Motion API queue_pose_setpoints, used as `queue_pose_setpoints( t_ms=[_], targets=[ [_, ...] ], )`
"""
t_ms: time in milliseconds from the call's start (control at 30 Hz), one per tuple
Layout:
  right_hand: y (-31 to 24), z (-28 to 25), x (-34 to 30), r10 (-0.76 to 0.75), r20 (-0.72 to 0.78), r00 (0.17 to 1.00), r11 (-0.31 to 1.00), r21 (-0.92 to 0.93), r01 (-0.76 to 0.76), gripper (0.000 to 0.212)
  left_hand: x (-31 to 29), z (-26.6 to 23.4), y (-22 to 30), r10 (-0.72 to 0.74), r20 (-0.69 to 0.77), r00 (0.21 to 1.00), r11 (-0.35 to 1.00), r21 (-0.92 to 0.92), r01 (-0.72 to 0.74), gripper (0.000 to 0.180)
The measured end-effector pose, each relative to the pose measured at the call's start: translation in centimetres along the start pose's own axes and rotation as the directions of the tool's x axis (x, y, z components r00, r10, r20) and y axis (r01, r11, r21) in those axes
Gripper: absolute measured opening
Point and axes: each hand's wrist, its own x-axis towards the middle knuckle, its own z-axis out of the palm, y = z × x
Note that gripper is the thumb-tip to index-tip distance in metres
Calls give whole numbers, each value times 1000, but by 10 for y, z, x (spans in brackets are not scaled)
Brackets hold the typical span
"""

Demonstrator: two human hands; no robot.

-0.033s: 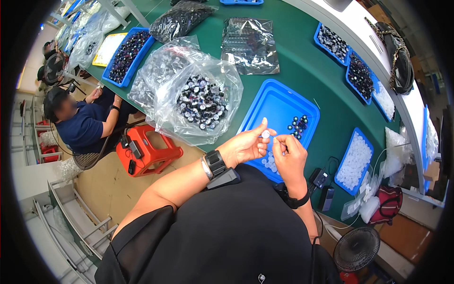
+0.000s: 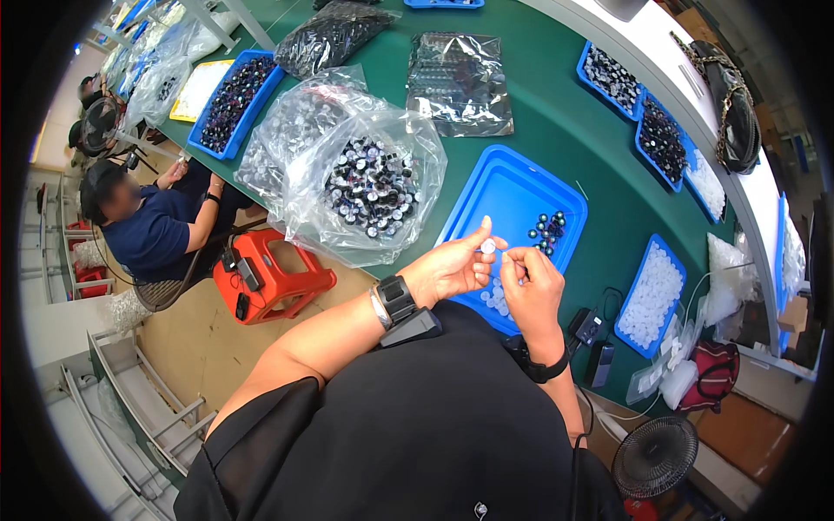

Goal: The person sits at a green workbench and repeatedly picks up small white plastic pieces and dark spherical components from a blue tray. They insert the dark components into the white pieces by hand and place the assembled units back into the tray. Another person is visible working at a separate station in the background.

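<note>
Over a blue tray (image 2: pixel 499 187), my left hand (image 2: pixel 447 267) pinches a small round whitish disc (image 2: pixel 488 247) between thumb and fingers. Just to its right, my right hand (image 2: pixel 534 291) is closed, thumb and forefinger pressed together close to the disc. What those fingertips hold, if anything, is too small to make out. Inside the tray, shiny dark beads (image 2: pixel 547 231) lie in a cluster on the right. Several translucent white pieces (image 2: pixel 495 300) lie nearer me, partly hidden by my hands.
Left of the tray, an open plastic bag (image 2: pixel 373 189) holds many dark-and-white pieces. A flat dark packet (image 2: pixel 460 85) lies beyond. At right stands a blue tray of white pieces (image 2: pixel 650 295), beside black adapters (image 2: pixel 586 326). A co-worker (image 2: pixel 152 217) sits left, near a red stool (image 2: pixel 269 278).
</note>
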Motion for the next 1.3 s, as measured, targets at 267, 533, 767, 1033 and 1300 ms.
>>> queue_pose_setpoints(
  t_ms=[267,533,767,1033,1300],
  targets=[
    [2,1,-1,-26,5,1000,1000,-8,26,8,7,-2,-3,-11,-32,999,1000,8,11,46],
    [3,1,1,-9,17,1000,999,-43,9,10,7,0,-2,-23,-59,998,999,35,26,45],
    [1,2,2,5,41,999,999,-39,-3,8,9,3,-3,-40,-42,998,994,101,45,43],
    [13,5,-1,77,-23,997,997,-22,-78,4,14,-2,-3,-55,47,997,991,-120,61,26],
    [13,4,-2,107,-31,994,993,-35,-109,5,14,-7,-5,-50,38,998,988,-146,55,20]
  ],
)
